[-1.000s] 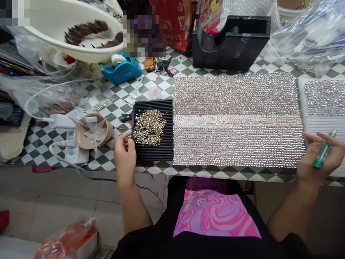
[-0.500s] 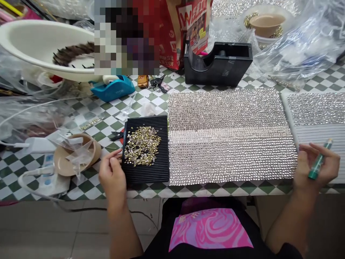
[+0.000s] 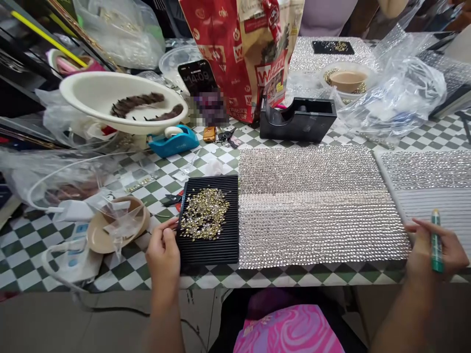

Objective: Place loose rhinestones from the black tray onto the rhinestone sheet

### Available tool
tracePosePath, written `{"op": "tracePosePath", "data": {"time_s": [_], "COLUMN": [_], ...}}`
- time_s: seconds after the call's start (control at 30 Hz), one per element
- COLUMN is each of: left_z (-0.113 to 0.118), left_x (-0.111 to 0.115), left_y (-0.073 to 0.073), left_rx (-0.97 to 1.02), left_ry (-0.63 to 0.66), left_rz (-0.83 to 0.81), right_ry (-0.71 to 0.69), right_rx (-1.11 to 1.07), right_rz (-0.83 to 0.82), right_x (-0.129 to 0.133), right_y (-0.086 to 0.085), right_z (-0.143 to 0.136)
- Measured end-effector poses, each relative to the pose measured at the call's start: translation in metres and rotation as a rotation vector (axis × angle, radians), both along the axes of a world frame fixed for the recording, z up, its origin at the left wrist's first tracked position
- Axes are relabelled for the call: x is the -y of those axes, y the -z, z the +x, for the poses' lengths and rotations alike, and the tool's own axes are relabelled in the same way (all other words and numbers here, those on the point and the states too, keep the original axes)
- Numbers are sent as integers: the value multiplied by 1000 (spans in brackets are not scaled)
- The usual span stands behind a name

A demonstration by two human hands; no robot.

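Observation:
My left hand (image 3: 164, 250) grips the left edge of a black ridged tray (image 3: 231, 235), its thumb on the near side and part of the fingers hidden. Loose gold and clear rhinestones (image 3: 205, 214) lie heaped in that tray. Right beside the tray is a wide sheet covered with rows of silvery rhinestones (image 3: 316, 235), with a paler band across it. My right hand (image 3: 434, 250) is at the sheet's right edge, fingertips close to it. Between its fingers it holds a green crayon-like stick (image 3: 437, 250), yellow tip pointing up.
A white ridged board (image 3: 434, 206), partly covered in rhinestones, lies at right. Behind stand a black tape dispenser (image 3: 298, 122), a blue tape dispenser (image 3: 174, 142), a red paper bag (image 3: 235, 59) and a white basin (image 3: 88, 105). A beige bowl (image 3: 97, 235) and a power strip with cables are left.
The view has tilted up, so the table's things sit lower and more of the background shows. The green stick has turned more upright in my right hand. My left hand stays at the tray.

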State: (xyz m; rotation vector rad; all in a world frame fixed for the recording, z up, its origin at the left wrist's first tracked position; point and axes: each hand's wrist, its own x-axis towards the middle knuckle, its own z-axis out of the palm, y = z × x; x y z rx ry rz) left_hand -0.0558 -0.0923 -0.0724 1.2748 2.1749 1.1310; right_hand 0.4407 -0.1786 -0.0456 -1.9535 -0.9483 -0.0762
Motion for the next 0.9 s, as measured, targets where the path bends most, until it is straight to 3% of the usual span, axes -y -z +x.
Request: {"op": "tracePosePath", "data": {"time_s": [0.2, 0.37, 0.57, 0.7, 0.83, 0.9], "left_z": [0, -2, 2, 2, 13, 30], "left_x": [0, 0, -2, -4, 9, 26], "left_y": [1, 4, 1, -2, -14, -23], "left_rx": [14, 2, 4, -47, -218, -387], "left_ry": [20, 35, 33, 2, -183, -129], "left_rz": [1, 19, 61, 66, 278, 364], "right_ry": [4, -17, 14, -42, -101, -124], "right_rx": [-2, 50, 157, 117, 45, -5], "right_rz": [-38, -160, -245, -314, -348, -380], "right_x": [0, 6, 19, 33, 45, 49], "right_y": [-4, -5, 7, 12, 10, 8], "right_z": [-2, -5, 1, 7, 12, 16]}}
